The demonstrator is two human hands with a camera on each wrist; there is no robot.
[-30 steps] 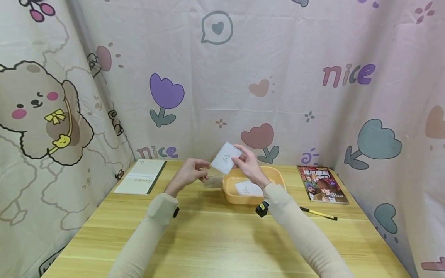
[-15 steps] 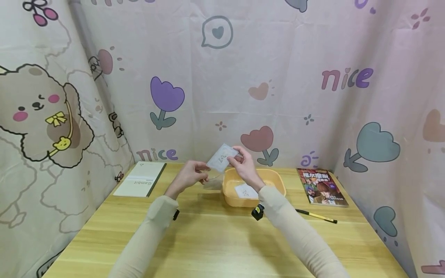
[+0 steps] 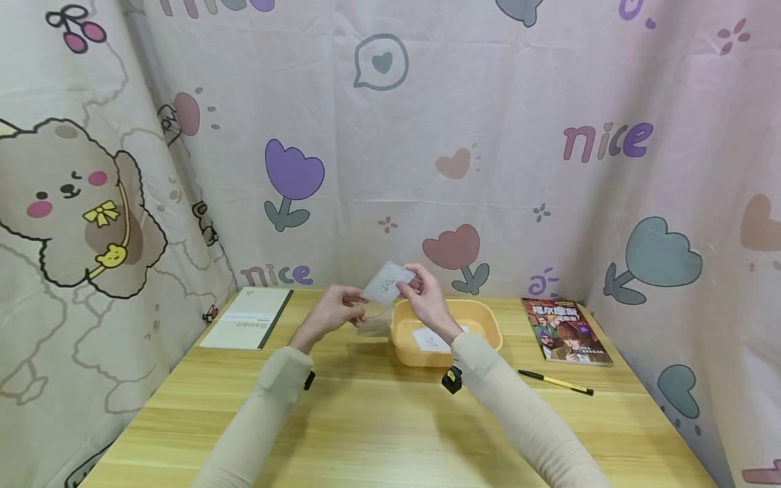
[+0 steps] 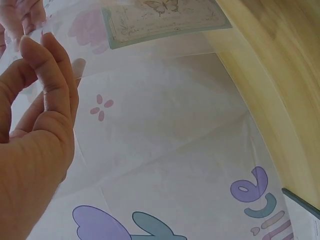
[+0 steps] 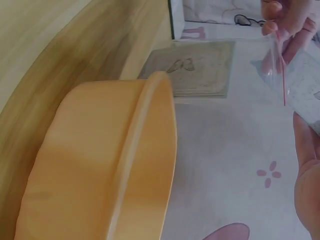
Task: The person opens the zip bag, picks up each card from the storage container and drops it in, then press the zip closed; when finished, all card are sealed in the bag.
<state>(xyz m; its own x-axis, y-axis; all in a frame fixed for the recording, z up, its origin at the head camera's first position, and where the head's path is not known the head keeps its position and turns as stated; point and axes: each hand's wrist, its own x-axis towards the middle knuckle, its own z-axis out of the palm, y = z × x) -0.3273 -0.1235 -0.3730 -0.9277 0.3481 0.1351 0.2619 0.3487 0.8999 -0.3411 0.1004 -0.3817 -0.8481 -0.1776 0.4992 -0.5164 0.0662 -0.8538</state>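
My left hand (image 3: 332,312) pinches the mouth of a clear zip-seal bag (image 3: 375,325), which hangs down over the table. Its red seal strip shows in the right wrist view, and pale butterfly cards (image 5: 200,70) lie stacked in the bag's lower part. With thumb and fingers my right hand (image 3: 427,298) holds a pale card (image 3: 386,285) bearing a small drawing. That card is tilted, its lower left corner right at the bag's mouth by my left fingertips. Beneath my right hand stands a yellow plastic basin (image 3: 421,358), with more pale cards (image 3: 430,340) inside.
A cream notebook (image 3: 244,318) lies at the table's back left. On the right are a comic-style magazine (image 3: 567,332) and a yellow and black pen (image 3: 556,381). A printed curtain (image 3: 378,149) rises behind the table (image 3: 366,420).
My right hand has moved slightly left with the card, bringing its corner to the bag's mouth. My left hand keeps its hold on the bag. The head view has tilted up a little.
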